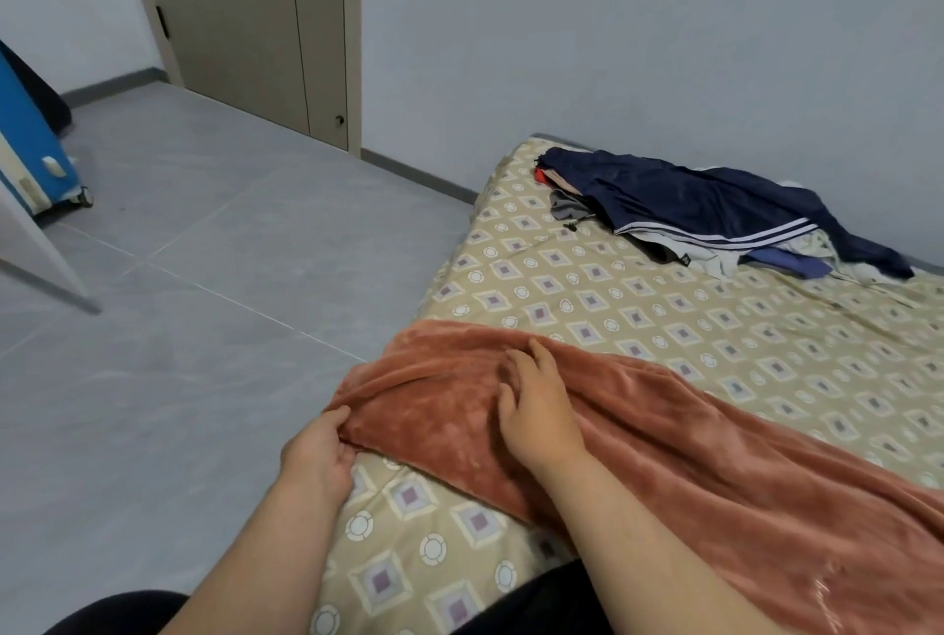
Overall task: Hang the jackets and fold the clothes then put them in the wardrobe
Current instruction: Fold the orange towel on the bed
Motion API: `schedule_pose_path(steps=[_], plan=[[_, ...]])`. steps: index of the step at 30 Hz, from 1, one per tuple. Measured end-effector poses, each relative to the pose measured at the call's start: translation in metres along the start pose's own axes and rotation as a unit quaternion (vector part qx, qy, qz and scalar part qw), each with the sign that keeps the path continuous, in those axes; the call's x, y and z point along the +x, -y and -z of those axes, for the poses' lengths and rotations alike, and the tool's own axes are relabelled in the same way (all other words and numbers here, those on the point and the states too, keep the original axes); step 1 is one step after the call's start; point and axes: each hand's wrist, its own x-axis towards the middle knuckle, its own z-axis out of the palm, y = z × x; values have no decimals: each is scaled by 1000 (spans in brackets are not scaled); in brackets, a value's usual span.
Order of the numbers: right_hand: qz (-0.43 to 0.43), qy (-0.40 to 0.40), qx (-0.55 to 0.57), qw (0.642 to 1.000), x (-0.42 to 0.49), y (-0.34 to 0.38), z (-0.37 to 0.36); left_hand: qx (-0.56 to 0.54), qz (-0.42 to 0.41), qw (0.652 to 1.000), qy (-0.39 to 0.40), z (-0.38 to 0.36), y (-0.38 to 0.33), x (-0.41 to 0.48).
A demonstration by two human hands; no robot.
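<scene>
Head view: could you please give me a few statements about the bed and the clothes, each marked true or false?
1. The left hand pinches the near edge of the rust plush garment. True.
2. The right hand holds a hanger. False: it rests on the rust plush garment and holds nothing.
3. The navy jacket lies on top of the pile at the far end of the bed. True.
4. The blue suitcase lies on the bed. False: it stands on the floor at the left, apart from the bed.
</scene>
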Motion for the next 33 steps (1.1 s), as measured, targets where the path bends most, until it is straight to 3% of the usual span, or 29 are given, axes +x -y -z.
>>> schedule_pose_path(steps=[2,5,7,10,14,17,23,28,33], plan=[[2,-22,-63,998,7,-9,10,75,6,997,-10,0,0,-1],[-38,110,-174,978,4,-24,12,268,88,959,38,2,1,-9],[-57,123,-181,974,0,-23,5,284,127,947,84,7,5,-5],[-22,74,-129,989,-2,-5,-7,244,100,961,86,7,7,1],[61,129,-122,982,-11,8,-20,51,10,996,72,-5,-3,1],[66,136,-89,984,-9,2,-12,-68,-7,992,108,-20,-25,-16],[80,67,-27,994,-21,10,5,-92,-105,984,111,-31,-64,-50],[154,59,-55,985,-45,32,4,-138,-156,965,159,-7,-113,-89],[142,70,-37,987,-51,40,10,-138,-258,947,137,34,-170,-118]])
